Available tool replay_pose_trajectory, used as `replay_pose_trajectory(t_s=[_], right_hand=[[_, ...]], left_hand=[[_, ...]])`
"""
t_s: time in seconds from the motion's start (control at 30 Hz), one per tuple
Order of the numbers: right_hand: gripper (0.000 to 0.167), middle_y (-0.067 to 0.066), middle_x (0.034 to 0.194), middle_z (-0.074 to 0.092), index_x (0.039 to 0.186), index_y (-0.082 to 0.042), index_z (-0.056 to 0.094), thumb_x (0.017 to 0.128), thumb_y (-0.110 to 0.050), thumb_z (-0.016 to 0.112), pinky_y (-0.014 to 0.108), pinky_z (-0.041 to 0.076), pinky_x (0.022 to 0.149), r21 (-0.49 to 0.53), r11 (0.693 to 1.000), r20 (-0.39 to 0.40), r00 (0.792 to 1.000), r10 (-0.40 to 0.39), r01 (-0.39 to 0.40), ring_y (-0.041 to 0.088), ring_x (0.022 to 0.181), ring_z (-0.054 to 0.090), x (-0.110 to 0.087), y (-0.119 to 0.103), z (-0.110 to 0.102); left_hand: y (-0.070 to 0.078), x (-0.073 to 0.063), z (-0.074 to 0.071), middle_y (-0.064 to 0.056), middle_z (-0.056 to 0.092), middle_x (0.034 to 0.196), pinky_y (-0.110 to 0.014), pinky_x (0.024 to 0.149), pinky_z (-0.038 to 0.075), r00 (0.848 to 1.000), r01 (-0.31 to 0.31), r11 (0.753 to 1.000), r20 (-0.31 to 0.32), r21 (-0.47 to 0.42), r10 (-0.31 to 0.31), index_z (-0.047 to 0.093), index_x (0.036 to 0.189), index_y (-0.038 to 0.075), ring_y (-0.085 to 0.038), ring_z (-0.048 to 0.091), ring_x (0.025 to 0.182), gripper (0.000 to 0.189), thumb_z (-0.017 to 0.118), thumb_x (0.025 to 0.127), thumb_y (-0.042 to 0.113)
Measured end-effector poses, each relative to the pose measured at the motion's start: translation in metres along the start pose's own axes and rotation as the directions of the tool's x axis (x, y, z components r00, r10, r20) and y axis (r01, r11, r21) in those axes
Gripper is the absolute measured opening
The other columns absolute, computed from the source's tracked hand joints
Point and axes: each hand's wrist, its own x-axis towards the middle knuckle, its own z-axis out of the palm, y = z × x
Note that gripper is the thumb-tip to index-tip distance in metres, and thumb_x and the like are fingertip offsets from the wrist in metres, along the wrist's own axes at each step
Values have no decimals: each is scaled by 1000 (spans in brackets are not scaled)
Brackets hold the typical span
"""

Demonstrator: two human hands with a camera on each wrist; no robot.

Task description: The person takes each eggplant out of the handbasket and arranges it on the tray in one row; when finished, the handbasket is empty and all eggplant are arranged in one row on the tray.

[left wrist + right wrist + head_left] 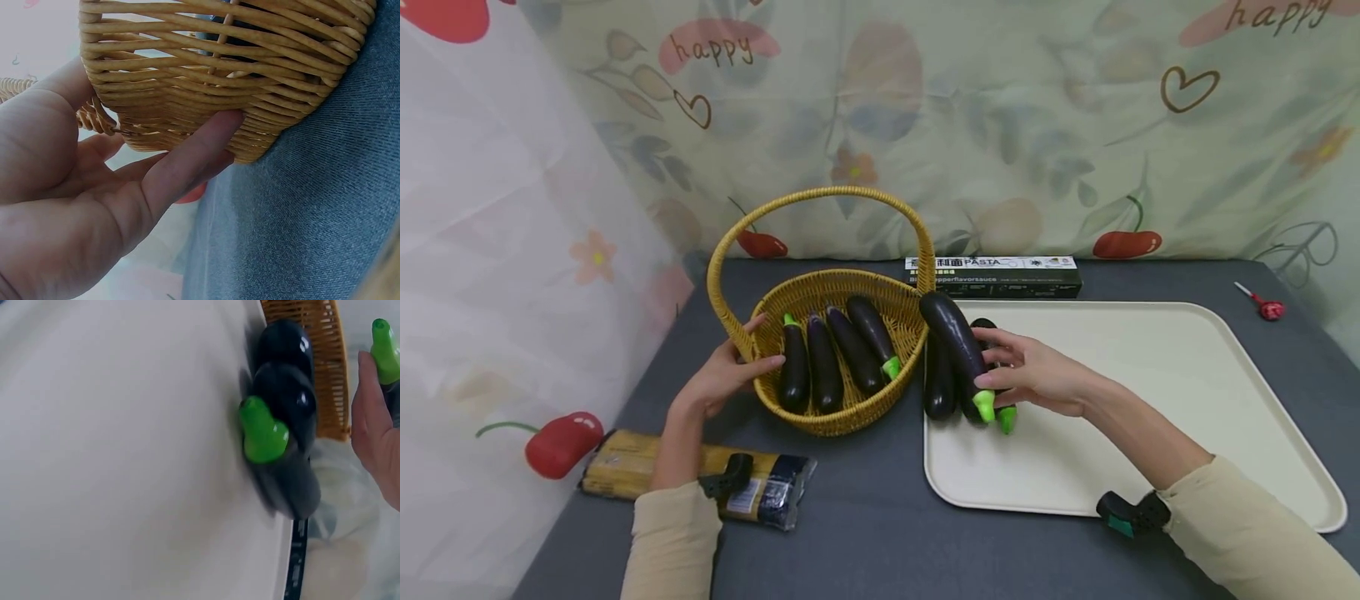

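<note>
A yellow wicker basket (pixel 831 423) with a tall handle stands left of centre, several dark purple eggplants (pixel 825 367) lying side by side inside. My left hand (pixel 721 379) holds its left side by the handle's base; in the left wrist view, fingers lie along the woven outer wall (pixel 187 94). With my right hand (pixel 1037 371) I grip an eggplant (pixel 951 329), its green cap (pixel 385 353) pointing toward me in the head view. It is raised over the tray's left end, where other eggplants (pixel 938 387) lie, partly hidden beneath it.
The cream tray (pixel 1135 375) fills the right of the grey table, its left edge close to the basket. Behind it lies a black pasta box (pixel 1000 279). A spaghetti packet (pixel 775 492) lies under my left forearm. A red lollipop (pixel 1270 310) is at the far right.
</note>
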Motion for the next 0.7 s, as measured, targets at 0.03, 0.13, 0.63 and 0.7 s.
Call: replay_pose_trajectory(t_s=[0.03, 0.13, 0.63, 0.7], right_hand=[[86, 25, 134, 38, 153, -6, 10, 89, -8, 68, 46, 49, 86, 2, 1000, -3, 1000, 2, -2, 30, 106, 56, -3, 2, -3], [84, 22, 132, 39, 153, -6, 10, 90, -8, 66, 45, 49, 86, 4, 1000, -16, 1000, 10, -10, 28, 105, 58, -11, 6, -13], [82, 15, 125, 45, 153, -4, 3, 94, -6, 60, 42, 50, 85, 73, 996, -143, 988, 59, -49, 19, 98, 60, -42, 29, -55], [83, 18, 127, 42, 153, -4, 2, 94, -6, 61, 42, 50, 85, 93, 994, -157, 985, 73, -59, 18, 97, 60, -43, 32, -56]], left_hand=[[0, 0, 0, -30, 34, 140, -46, 85, 50, 1000, 1, 1000, 0, 1, -1, 9, 155, 21, -41, 48, 118, 84, 65, 93, 23], [0, 0, 0, -30, 34, 140, -47, 86, 49, 1000, 5, 1000, 0, 3, -5, 9, 155, 22, -41, 48, 118, 84, 65, 93, 23], [0, 0, -1, -29, 36, 140, -43, 83, 51, 1000, 3, 1000, 3, 4, -3, 9, 155, 23, -39, 50, 116, 83, 65, 93, 24], [0, -1, -1, -29, 35, 140, -44, 84, 51, 1000, 4, 1000, 1, 6, -4, 10, 155, 24, -39, 50, 116, 84, 65, 93, 25]])
